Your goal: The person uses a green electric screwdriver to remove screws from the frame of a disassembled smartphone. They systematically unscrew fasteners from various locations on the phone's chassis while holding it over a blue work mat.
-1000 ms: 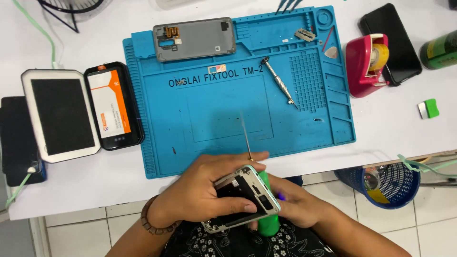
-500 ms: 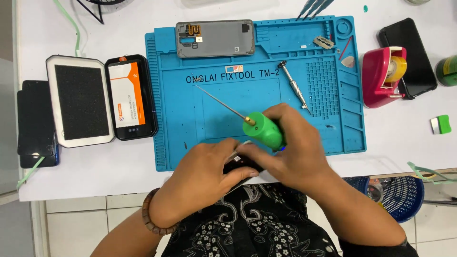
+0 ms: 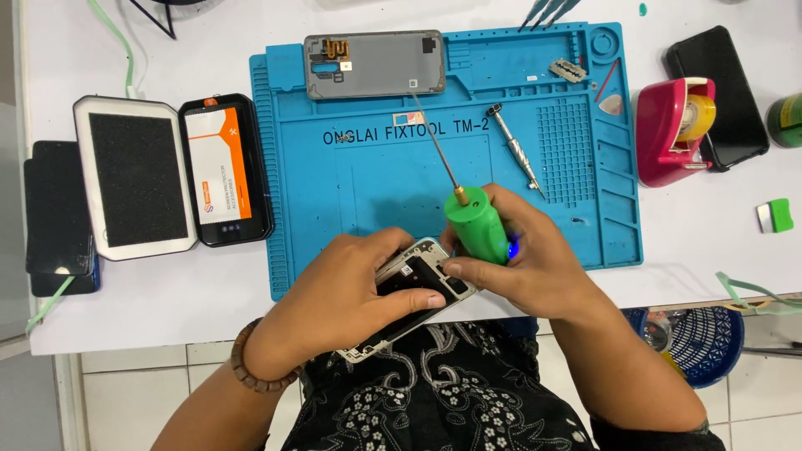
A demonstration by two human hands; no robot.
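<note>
Hands clamped: left hand around opened phone; right hand around green screwdriver.

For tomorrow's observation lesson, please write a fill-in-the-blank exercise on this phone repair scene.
1. The right hand grips a tool with a thick ____ plastic handle and a thin metal shaft.
2. The left hand holds an opened silver-framed ____ at the table edge.
3. The grey phone back cover lies on the ____ silicone work mat.

Missing words: green; phone; blue
</note>
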